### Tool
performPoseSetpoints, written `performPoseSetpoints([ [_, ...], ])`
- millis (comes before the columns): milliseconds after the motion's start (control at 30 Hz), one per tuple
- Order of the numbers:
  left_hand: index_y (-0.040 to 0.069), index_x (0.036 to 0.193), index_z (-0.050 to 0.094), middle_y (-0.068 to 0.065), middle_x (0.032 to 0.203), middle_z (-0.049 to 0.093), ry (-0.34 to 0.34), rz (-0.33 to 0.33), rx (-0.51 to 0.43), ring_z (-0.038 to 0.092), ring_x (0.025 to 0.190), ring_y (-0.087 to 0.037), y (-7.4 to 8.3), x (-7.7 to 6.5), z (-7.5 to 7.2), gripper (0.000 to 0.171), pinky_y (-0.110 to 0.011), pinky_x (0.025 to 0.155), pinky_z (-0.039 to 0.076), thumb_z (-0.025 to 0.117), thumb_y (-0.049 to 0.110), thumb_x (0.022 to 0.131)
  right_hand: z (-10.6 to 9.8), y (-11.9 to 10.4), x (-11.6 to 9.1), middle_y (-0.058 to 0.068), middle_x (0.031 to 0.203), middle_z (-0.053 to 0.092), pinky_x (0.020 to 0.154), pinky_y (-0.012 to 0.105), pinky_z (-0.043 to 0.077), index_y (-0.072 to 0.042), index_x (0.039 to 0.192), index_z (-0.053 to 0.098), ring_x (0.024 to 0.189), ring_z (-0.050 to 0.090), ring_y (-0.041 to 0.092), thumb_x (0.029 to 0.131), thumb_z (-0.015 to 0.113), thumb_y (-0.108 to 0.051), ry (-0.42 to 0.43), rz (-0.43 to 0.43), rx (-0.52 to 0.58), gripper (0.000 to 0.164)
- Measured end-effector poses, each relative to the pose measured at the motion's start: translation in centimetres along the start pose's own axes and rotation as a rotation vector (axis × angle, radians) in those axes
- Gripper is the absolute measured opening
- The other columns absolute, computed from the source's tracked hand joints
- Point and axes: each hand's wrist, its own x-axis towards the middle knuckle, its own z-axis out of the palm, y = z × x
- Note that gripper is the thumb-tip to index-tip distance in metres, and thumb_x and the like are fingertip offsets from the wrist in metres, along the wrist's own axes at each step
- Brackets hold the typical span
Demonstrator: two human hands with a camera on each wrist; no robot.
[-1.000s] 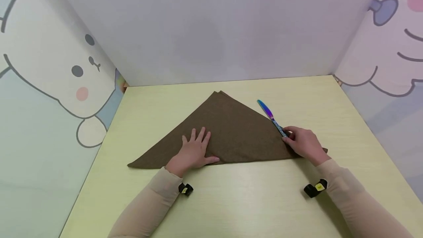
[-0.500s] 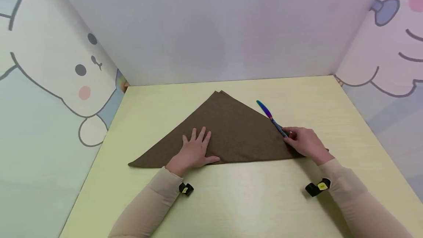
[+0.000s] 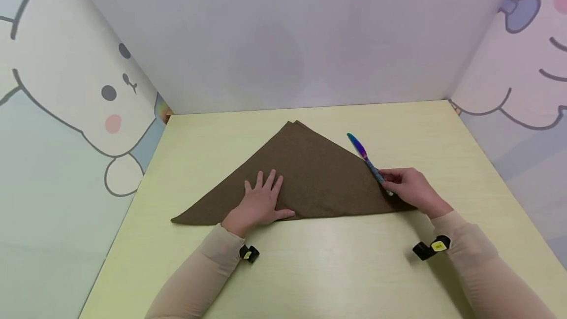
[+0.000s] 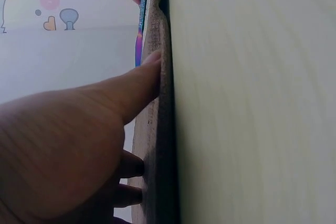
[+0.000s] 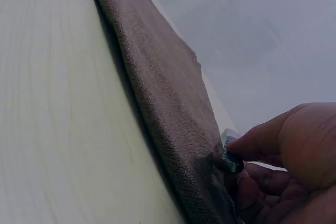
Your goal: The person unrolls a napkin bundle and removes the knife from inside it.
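Note:
A brown cloth (image 3: 319,176), folded into a triangle, lies flat with its long edge toward me. My left hand (image 3: 258,206) rests on it left of the middle, fingers spread. In the left wrist view the thumb (image 4: 139,85) lies along the cloth's near edge. At the cloth's right side, my right hand (image 3: 409,188) pinches a table knife (image 3: 374,171) by its patterned handle. The knife's iridescent blue-purple blade points away and to the left, past the cloth's sloping edge. The right wrist view shows the handle's end (image 5: 232,157) between thumb and fingers. The cloth's right corner is hidden behind this hand.
The pale wooden table (image 3: 310,270) runs back to a plain grey-white wall (image 3: 283,38). Panels printed with cartoon animals flank it on the left (image 3: 57,112) and right (image 3: 527,87). Each wrist wears a small black camera, as on the right wrist (image 3: 431,247).
My right hand has shifted slightly right and now pinches the knife with the handle's end showing below the fingers. The cloth's right corner has gone out of sight. The left hand stays put.

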Motion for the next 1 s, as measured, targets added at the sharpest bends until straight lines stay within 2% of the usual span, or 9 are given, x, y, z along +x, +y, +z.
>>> performPoseSetpoints([
  [200,0.015,0.156,0.014,-0.012,0.161,0.005,0.014,0.006,0.004,0.005,0.144,-0.043,-0.2,0.2,-0.1,0.104,-0.071,0.102,0.017,0.044,0.080,0.081,-0.4,-0.1,0.1,0.018,0.116,0.064,0.071,0.022,0.050,0.003,0.131,0.057,0.086,0.056,0.005,0.095,0.062,-0.016,-0.047,0.093,0.265,0.041],
  [333,0.015,0.156,0.014,-0.012,0.161,0.006,0.015,0.008,0.002,0.006,0.144,-0.044,-0.3,0.2,0.1,0.104,-0.071,0.102,0.017,0.043,0.080,0.081,-0.4,-0.1,0.1,0.008,0.123,0.061,0.078,0.020,0.049,0.005,0.136,0.051,0.094,0.056,0.001,0.096,0.062,-0.020,-0.098,0.129,0.452,0.049],
  [467,0.014,0.156,0.015,-0.012,0.161,0.007,0.021,0.012,-0.002,0.007,0.143,-0.044,-0.4,0.1,0.3,0.104,-0.072,0.102,0.018,0.044,0.080,0.081,-0.2,-0.1,0.0,-0.004,0.119,0.063,0.081,0.020,0.048,0.009,0.139,0.044,0.097,0.056,0.002,0.095,0.062,-0.018,-0.148,0.140,0.675,0.054],
  [567,0.014,0.156,0.016,-0.012,0.160,0.008,0.029,0.014,0.004,0.008,0.143,-0.044,-0.4,0.0,0.3,0.104,-0.072,0.102,0.018,0.043,0.080,0.081,-0.1,0.1,0.1,-0.005,0.113,0.064,0.081,0.021,0.048,0.009,0.138,0.045,0.095,0.057,0.006,0.096,0.061,-0.013,-0.163,0.127,0.807,0.050],
  [767,0.014,0.156,0.016,-0.012,0.161,0.008,0.033,0.019,-0.001,0.007,0.143,-0.044,-0.4,0.1,0.5,0.103,-0.072,0.101,0.018,0.043,0.080,0.081,-0.5,0.7,0.5,-0.001,0.109,0.065,0.079,0.021,0.048,0.007,0.135,0.050,0.093,0.057,0.009,0.096,0.058,-0.006,-0.151,0.082,0.947,0.042],
  [1000,0.015,0.156,0.015,-0.011,0.161,0.007,0.029,0.009,0.000,0.006,0.144,-0.043,-0.4,0.1,0.7,0.104,-0.072,0.102,0.017,0.043,0.081,0.080,-2.0,1.3,1.5,-0.001,0.115,0.067,0.082,0.019,0.047,0.012,0.143,0.033,0.102,0.058,0.007,0.097,0.057,-0.006,-0.051,0.058,1.012,0.055],
])
